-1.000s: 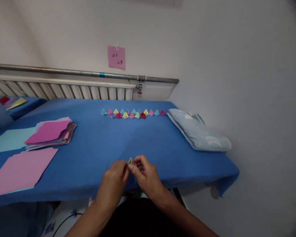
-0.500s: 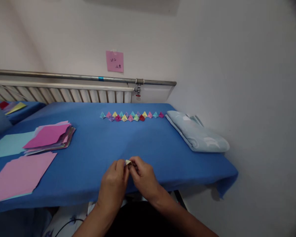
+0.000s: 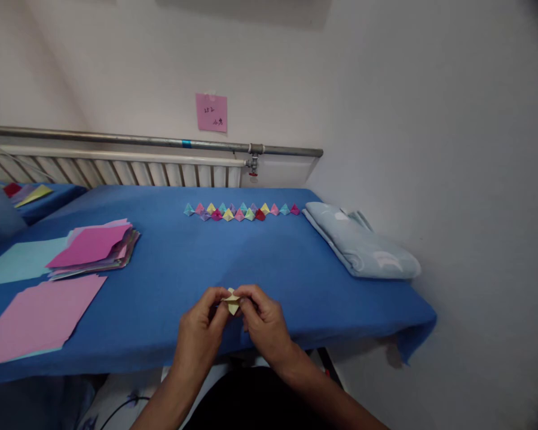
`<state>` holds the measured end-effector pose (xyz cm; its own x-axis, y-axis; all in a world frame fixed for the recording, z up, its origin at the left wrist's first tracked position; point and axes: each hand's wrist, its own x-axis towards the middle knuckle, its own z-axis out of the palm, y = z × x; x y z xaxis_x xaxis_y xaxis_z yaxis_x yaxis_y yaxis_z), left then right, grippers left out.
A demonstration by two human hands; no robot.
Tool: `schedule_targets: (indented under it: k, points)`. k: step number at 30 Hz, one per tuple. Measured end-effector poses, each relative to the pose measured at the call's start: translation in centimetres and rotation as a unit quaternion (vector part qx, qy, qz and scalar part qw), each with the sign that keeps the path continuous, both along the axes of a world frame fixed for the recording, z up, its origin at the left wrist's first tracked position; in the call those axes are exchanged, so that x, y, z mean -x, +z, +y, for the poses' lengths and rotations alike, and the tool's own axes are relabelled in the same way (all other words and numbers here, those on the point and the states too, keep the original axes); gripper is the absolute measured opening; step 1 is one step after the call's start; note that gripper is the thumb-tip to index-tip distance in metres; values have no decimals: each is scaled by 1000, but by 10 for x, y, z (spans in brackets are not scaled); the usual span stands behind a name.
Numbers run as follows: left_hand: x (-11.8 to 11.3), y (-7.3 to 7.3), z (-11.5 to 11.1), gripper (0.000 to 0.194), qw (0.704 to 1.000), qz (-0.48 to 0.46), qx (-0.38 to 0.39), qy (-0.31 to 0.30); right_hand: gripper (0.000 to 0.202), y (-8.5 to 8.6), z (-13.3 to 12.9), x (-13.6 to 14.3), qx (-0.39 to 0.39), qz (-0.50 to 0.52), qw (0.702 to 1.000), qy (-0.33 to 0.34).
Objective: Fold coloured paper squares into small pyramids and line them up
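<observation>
Between my two hands is a small folded piece of pale yellow paper (image 3: 233, 306), held over the near part of the blue-covered table. My left hand (image 3: 201, 325) pinches its left side between thumb and fingers. On the opposite side, my right hand (image 3: 264, 319) grips it the same way. The paper's folds stand partly spread, with a point facing down toward me; fingertips cover its side edges. Farther back lie two rows of small folded paper pieces (image 3: 228, 215) in several colours, set close together.
At the left lie a stack of coloured paper (image 3: 89, 246), pink sheets (image 3: 40, 319) and a light blue sheet (image 3: 18, 263). A folded pale blue blanket (image 3: 363, 242) rests at the right. Behind the blue tablecloth (image 3: 161, 298) stand a radiator (image 3: 161, 173) and a pipe (image 3: 134, 140).
The yellow paper has turned and spread, showing more of its folded faces. My fingers have shifted to its two sides. The view has moved slightly.
</observation>
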<state>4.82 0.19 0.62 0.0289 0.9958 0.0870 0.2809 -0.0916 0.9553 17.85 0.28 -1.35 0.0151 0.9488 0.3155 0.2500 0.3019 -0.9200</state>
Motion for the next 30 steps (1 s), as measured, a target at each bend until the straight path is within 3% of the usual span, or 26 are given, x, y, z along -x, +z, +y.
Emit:
schedule_targets:
  k: [7, 12, 14, 20, 26, 30]
  points:
    - [5, 5, -8, 22, 976, -195, 100, 7, 22, 5, -10, -9, -109, -31, 993, 42]
    - [11, 3, -12, 31, 963, -244, 117, -8, 28, 13, -19, -16, -174, -69, 979, 87]
    - [12, 3, -13, 34, 965, -241, 108, -4, 26, 16, -20, -16, -151, -54, 982, 96]
    - [14, 8, -21, 34, 983, -155, 95, -24, 14, 30, -18, -13, 55, -10, 995, 81]
    - [13, 7, -24, 26, 990, -100, 76, -68, 17, 36, -22, -8, 76, 19, 993, 91]
    - [14, 6, -24, 18, 986, -54, 106, -117, 15, 33, -21, -8, 100, 39, 992, 68]
